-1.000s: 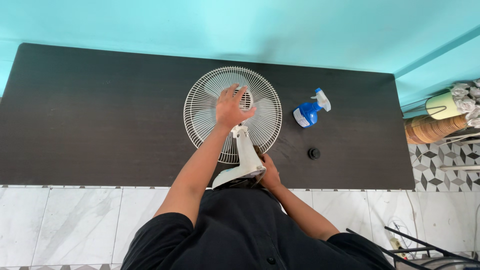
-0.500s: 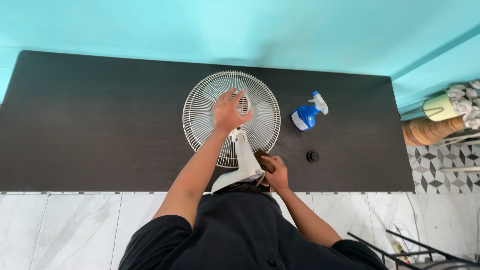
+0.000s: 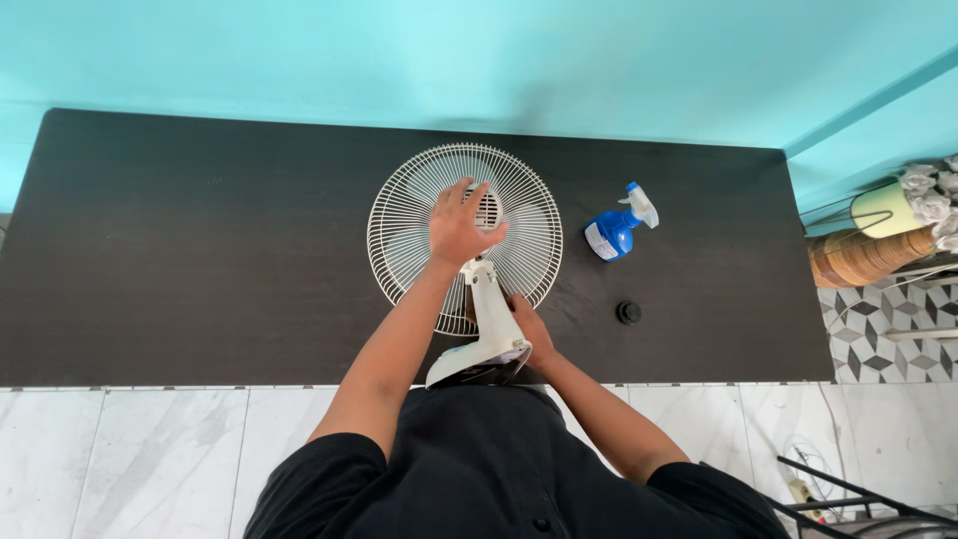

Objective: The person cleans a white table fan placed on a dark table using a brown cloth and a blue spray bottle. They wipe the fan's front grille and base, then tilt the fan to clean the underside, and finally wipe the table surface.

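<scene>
A white table fan (image 3: 409, 220) lies grille-down on a dark table (image 3: 200, 250), with its stand (image 3: 491, 329) pointing toward me. My left hand (image 3: 457, 225) lies spread over the motor housing at the middle of the round grille and holds it. My right hand (image 3: 533, 334) is pressed against the right side of the stand's neck near the table's front edge. Its fingers are hidden behind the stand.
A blue spray bottle (image 3: 614, 228) with a white trigger lies right of the fan. A small black knob (image 3: 628, 312) sits near it. A woven basket (image 3: 863, 258) and a pale green pot stand off the table's right end, and a black wire rack (image 3: 858, 499) stands at lower right.
My right hand, which showed a dark brown object half a second ago, has moved back in against the stand. My left hand has stayed on the motor housing.
</scene>
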